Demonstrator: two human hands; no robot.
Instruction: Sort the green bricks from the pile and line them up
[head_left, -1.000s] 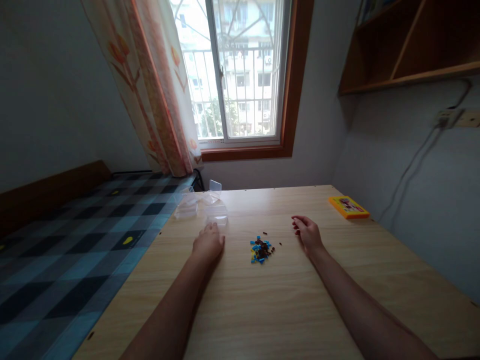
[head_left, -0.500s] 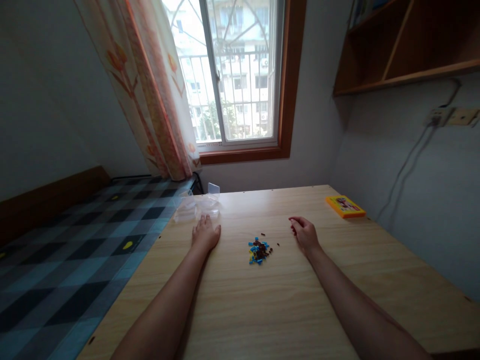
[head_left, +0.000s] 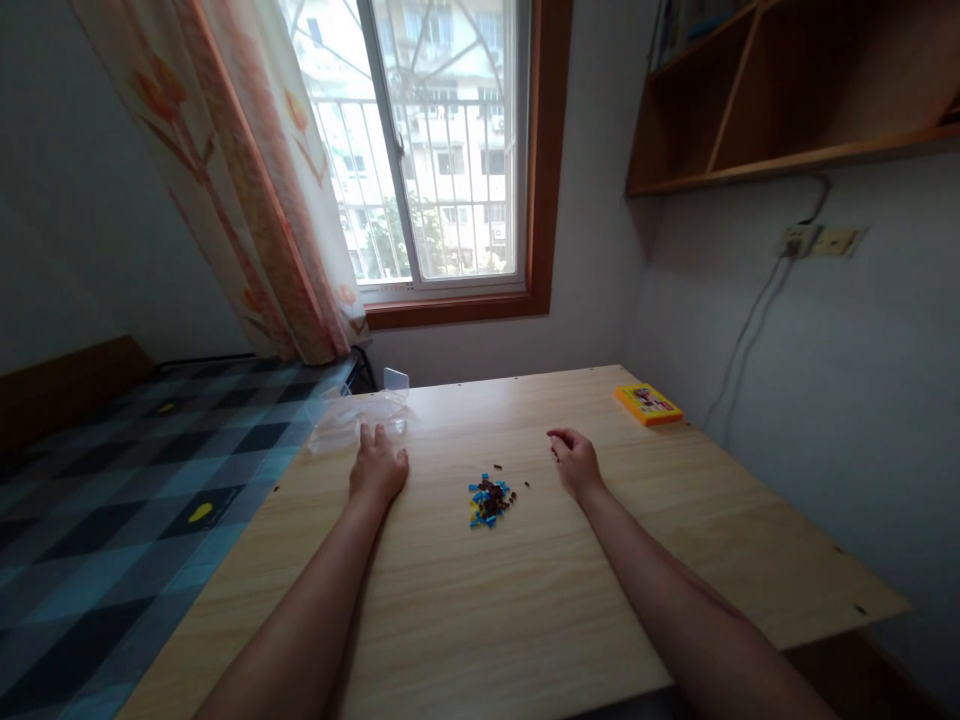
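The left hand is lying palm down on the pale wooden counter, grip released, fingertips reaching the near edge of the clear plastic boxes at its 12 o'clock; whether they are actually touching is hard to tell, since the boxes are nearly see-through and their outlines are blurring together. The right hand is resting with fingers loosely curled, holding nothing visible, though its palm is facing away. Between the hands, a small heap of blue, yellow and dark brown beads is sitting on the counter, each piece too tiny to make out. At 2 o'clock a flat orange box is lying, its print unreadable.
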